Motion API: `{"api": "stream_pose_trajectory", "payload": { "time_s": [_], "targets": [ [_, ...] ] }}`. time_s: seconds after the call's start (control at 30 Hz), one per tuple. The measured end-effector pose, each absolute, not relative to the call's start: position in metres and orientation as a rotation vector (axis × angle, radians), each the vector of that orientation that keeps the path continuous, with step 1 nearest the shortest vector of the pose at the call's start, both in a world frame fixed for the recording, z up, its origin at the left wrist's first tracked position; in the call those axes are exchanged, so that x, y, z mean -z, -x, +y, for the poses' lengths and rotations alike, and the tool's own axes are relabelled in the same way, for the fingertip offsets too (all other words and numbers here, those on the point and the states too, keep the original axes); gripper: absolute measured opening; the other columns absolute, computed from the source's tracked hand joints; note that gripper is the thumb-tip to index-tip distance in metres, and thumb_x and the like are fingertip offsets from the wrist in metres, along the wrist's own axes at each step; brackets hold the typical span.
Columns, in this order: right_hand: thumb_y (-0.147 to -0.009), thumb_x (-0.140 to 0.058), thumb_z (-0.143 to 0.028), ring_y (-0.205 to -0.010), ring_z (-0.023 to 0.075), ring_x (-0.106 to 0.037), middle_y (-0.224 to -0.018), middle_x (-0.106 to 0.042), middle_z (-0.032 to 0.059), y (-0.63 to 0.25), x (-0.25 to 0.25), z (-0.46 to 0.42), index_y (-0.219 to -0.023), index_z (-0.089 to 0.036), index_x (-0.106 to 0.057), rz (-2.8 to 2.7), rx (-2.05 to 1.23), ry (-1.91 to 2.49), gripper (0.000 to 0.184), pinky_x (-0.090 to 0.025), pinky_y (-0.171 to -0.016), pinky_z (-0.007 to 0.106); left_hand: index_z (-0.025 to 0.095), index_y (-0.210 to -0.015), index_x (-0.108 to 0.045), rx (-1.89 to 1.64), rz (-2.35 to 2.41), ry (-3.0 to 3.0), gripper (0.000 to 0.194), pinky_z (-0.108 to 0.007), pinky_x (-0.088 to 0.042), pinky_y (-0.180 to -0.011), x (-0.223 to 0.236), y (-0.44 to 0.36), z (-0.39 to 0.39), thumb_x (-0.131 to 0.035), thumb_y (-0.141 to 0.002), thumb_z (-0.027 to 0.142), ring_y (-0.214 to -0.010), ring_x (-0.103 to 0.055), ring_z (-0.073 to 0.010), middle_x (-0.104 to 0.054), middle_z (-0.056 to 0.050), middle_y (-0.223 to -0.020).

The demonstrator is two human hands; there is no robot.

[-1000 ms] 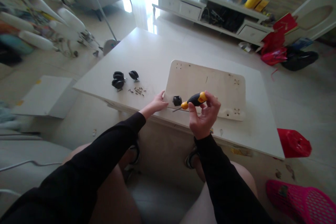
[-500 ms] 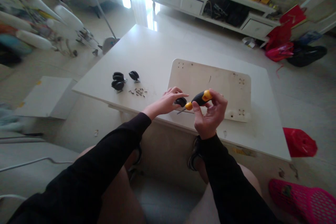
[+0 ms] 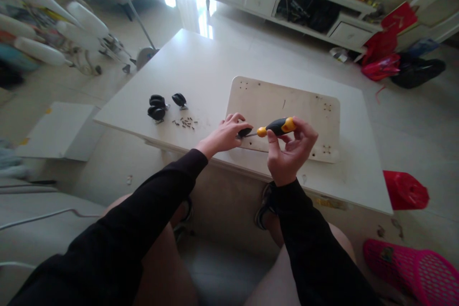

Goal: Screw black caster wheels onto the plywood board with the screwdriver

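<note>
My right hand (image 3: 291, 153) grips a yellow and black screwdriver (image 3: 278, 126), its shaft pointing left. The tip reaches the black caster wheel (image 3: 245, 132) at the near left corner of a pale board (image 3: 276, 100). Around that caster my left hand (image 3: 226, 134) is closed, its fingers partly hiding it. Groups of screw holes show at the board's other corners. To the left, several loose screws (image 3: 185, 123) lie on the white table (image 3: 201, 67). Just beyond them are a single caster (image 3: 180, 100) and a pair of casters (image 3: 157, 107).
A white cabinet (image 3: 258, 2) stands beyond the table. On the floor lie a white box (image 3: 59, 129) at left, a red object (image 3: 405, 190) off the table's right corner and a pink basket (image 3: 412, 267) at lower right. Red and black bags (image 3: 416, 71) sit at far right.
The screwdriver has swung from slanting down to nearly level, and its tip has come to the caster. My right hand has moved slightly right. The view has shifted a little.
</note>
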State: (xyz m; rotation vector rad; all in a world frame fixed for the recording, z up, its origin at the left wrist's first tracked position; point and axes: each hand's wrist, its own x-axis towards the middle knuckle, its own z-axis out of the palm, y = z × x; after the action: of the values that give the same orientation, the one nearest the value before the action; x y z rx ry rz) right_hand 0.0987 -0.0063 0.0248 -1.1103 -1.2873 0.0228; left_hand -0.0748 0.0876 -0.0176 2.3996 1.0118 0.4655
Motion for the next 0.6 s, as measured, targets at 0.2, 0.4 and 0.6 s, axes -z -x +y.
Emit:
{"api": "stream_pose_trajectory", "payload": {
  "time_s": [0.2, 0.4, 0.6],
  "targets": [
    [-0.09, -0.08, -0.026, -0.11, 0.0152, -0.069, -0.125, -0.062, 0.0026, -0.101, -0.021, -0.006, -0.135, -0.035, -0.057, -1.309, -0.073, 1.153, 0.052, -0.066, -0.07, 0.024, 0.026, -0.142, -0.064, -0.466, 1.063, -2.409, 0.064, -0.054, -0.049, -0.114, 0.012, 0.082, 0.091, -0.07, -0.08, 0.01, -0.132, -0.056, -0.0333, -0.057, -0.013, -0.142],
    [-0.091, -0.079, -0.026, -0.111, 0.0148, -0.069, -0.124, -0.062, 0.002, -0.099, -0.019, -0.007, -0.134, -0.034, -0.056, -1.333, -0.124, 1.18, 0.05, -0.068, -0.072, 0.025, 0.023, -0.137, -0.06, -0.455, 1.131, -2.383, 0.061, -0.052, -0.051, -0.111, 0.015, 0.087, 0.097, -0.072, -0.078, 0.011, -0.13, -0.056, -0.0328, -0.059, -0.013, -0.138],
    [-0.092, -0.078, -0.024, -0.11, 0.0152, -0.07, -0.123, -0.062, 0.0019, -0.1, -0.017, -0.006, -0.134, -0.034, -0.056, -1.369, -0.124, 1.204, 0.048, -0.069, -0.073, 0.026, 0.022, -0.132, -0.057, -0.462, 1.195, -2.372, 0.057, -0.049, -0.052, -0.109, 0.013, 0.09, 0.097, -0.071, -0.078, 0.01, -0.13, -0.058, -0.0325, -0.061, -0.013, -0.135]
  ]
}}
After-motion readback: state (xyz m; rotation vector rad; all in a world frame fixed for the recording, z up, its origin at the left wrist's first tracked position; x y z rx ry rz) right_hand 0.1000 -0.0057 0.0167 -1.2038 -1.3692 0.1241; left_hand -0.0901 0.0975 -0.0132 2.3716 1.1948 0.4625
